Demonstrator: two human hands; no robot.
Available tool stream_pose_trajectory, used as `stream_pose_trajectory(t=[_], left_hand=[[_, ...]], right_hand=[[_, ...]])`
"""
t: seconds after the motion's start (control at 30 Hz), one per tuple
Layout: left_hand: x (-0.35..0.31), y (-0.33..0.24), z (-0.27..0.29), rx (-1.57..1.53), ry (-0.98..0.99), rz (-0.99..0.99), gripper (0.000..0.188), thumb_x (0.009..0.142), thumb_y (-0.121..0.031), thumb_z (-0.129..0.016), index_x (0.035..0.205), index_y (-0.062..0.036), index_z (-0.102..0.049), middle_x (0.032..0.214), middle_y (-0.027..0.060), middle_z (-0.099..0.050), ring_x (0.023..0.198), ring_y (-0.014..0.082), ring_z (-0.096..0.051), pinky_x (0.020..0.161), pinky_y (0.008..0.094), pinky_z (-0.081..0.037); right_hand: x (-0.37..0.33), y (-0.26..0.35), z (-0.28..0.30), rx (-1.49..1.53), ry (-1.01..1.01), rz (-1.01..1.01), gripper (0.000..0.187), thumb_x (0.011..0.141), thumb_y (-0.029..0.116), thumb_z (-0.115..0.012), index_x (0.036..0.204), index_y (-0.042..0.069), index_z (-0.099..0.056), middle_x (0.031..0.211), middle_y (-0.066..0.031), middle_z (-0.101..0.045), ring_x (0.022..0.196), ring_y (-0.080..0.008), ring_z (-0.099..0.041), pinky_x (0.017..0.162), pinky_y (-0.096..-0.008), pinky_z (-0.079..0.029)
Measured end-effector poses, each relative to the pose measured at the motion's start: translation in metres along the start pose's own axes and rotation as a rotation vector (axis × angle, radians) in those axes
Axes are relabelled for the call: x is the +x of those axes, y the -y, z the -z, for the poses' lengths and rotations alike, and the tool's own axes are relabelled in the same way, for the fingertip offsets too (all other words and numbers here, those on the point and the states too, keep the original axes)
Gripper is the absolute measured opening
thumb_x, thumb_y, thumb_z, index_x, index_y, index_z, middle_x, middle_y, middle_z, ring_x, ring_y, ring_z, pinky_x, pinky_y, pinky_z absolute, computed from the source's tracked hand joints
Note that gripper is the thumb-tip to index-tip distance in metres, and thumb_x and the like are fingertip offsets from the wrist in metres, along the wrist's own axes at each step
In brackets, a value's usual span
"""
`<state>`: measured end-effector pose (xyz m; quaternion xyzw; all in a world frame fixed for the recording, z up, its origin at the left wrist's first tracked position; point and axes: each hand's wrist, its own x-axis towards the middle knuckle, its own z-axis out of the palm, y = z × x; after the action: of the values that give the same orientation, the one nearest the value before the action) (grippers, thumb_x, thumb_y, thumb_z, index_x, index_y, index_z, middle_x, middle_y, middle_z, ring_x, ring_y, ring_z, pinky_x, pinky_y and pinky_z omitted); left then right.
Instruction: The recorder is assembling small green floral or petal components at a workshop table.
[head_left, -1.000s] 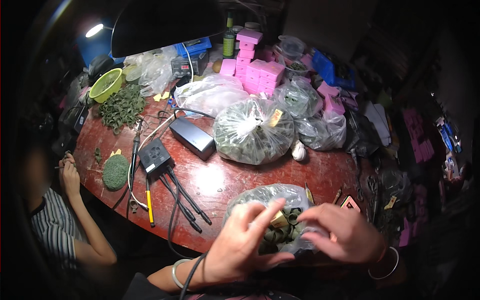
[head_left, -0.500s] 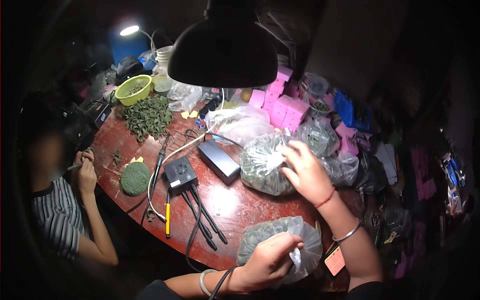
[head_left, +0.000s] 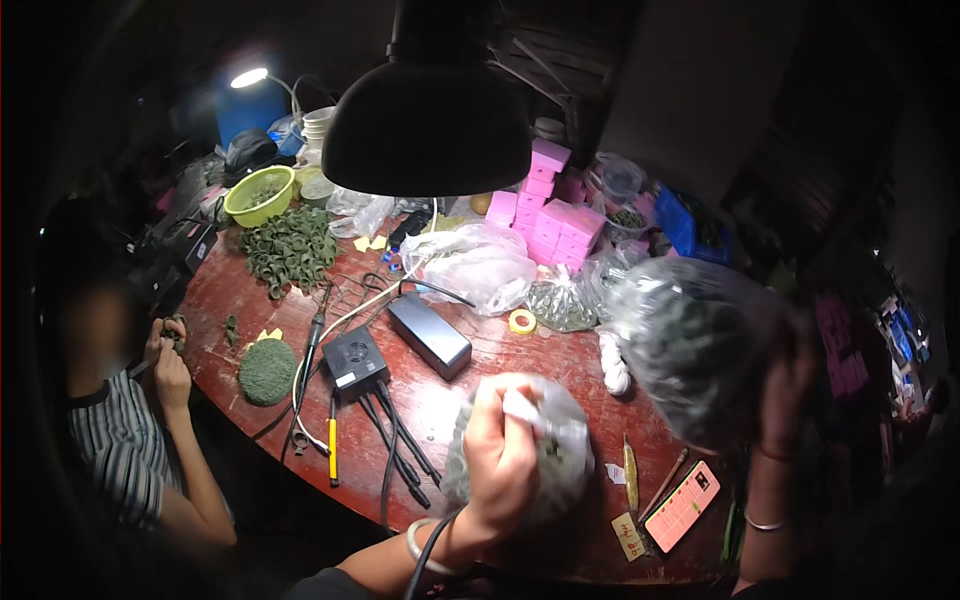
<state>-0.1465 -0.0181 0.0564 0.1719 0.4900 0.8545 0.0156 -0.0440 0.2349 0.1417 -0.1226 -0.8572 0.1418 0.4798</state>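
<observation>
My left hand [head_left: 503,445] is closed around the gathered neck of a clear plastic bag [head_left: 570,455] with dark green pieces inside, low over the table's near edge. To the right, my right hand [head_left: 785,385], smeared by motion, grips the side of a larger clear plastic bag [head_left: 690,350], also full of dark green pieces. This bag is tilted and raised above the table's right side. Its lower part and the fingers' exact hold are blurred.
A black box with cables [head_left: 355,358], a black oblong case [head_left: 430,335] and a tape roll [head_left: 522,321] lie mid-table. Pink boxes [head_left: 560,230] are stacked behind. A pink phone [head_left: 683,507] lies near right. A lamp [head_left: 425,130] hangs overhead; a person [head_left: 120,430] sits at left.
The larger bag has moved right and up off the table with my right hand, uncovering the tape roll and a white bundle. My left hand has shifted left and up with the smaller bag.
</observation>
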Motion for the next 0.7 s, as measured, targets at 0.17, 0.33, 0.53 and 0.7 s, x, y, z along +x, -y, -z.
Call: stream_pose_trajectory(t=[0.17, 0.33, 0.53, 0.7], left_hand=[[0.051, 0.020, -0.051, -0.107, -0.230, -0.284, 0.012, 0.101, -0.003, -0.041, 0.099, -0.0033, -0.052, 0.084, 0.0019, -0.052, 0.075, 0.0073, -0.048, 0.071, 0.0223, -0.041], [0.109, 0.058, -0.058, 0.117, -0.307, -0.510, 0.015, 0.097, -0.002, -0.043, 0.095, 0.0034, -0.057, 0.088, 0.0102, -0.058, 0.079, 0.0202, -0.057, 0.078, 0.0307, -0.046], [0.114, 0.084, -0.037, 0.337, -0.368, -0.488, 0.027, 0.098, -0.005, -0.041, 0.113, 0.0095, -0.057, 0.113, 0.0217, -0.062, 0.107, 0.0309, -0.058, 0.097, 0.0371, -0.042], [0.117, 0.065, -0.035, 0.193, -0.261, -0.490, 0.026, 0.100, -0.006, -0.040, 0.113, 0.0075, -0.057, 0.119, 0.0175, -0.061, 0.113, 0.0246, -0.056, 0.102, 0.0336, -0.041]], right_hand=[[-0.036, 0.013, 0.083, -0.045, -0.017, -0.220, 0.028, 0.098, 0.009, -0.050, 0.122, -0.004, -0.057, 0.113, -0.0142, -0.064, 0.105, -0.0204, -0.059, 0.092, -0.0317, -0.045], [-0.079, 0.011, 0.119, -0.173, -0.020, -0.378, 0.026, 0.097, 0.011, -0.052, 0.115, -0.007, -0.061, 0.109, -0.0123, -0.066, 0.100, -0.0185, -0.060, 0.087, -0.0298, -0.046], [-0.099, 0.049, 0.110, -0.086, 0.064, -0.635, 0.021, 0.095, 0.013, -0.056, 0.103, -0.002, -0.067, 0.095, -0.0093, -0.069, 0.089, -0.0139, -0.062, 0.081, -0.0275, -0.047], [-0.115, 0.046, 0.093, 0.215, 0.020, -0.680, 0.015, 0.095, 0.007, -0.055, 0.102, -0.001, -0.065, 0.094, -0.0061, -0.068, 0.086, -0.0120, -0.059, 0.079, -0.0257, -0.046]])
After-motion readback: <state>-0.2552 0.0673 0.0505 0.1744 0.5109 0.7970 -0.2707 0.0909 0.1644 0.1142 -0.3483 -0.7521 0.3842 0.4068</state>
